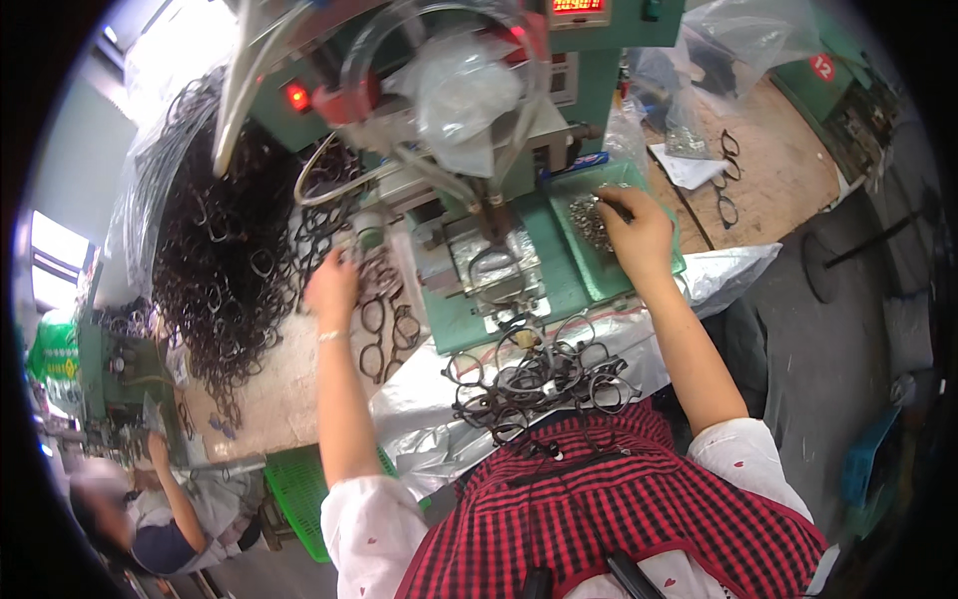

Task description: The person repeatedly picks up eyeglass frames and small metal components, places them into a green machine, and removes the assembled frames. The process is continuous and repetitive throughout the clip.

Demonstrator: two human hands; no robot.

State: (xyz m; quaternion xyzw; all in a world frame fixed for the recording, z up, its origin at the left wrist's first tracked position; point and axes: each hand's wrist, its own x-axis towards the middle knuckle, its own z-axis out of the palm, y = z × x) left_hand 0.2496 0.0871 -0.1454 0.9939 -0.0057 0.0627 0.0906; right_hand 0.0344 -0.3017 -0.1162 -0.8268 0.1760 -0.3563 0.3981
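Observation:
My left hand (332, 287) reaches into dark eyeglass frames (384, 319) lying on the bench left of a green press machine (469, 150); its fingers touch one frame there. My right hand (639, 232) rests over a small heap of tiny metal parts (589, 220) in a green tray (609, 270) right of the machine, fingertips pinching into the heap. One frame sits on the machine's metal fixture (496, 268). A tangle of dark frames (534, 379) lies on silvery plastic in front of me.
A huge pile of dark frames (225, 250) fills the left of the bench. Clear plastic bags (728, 50) and a few loose frames (726, 180) lie at the back right. Another person (150, 509) sits at lower left beside a green basket (299, 489).

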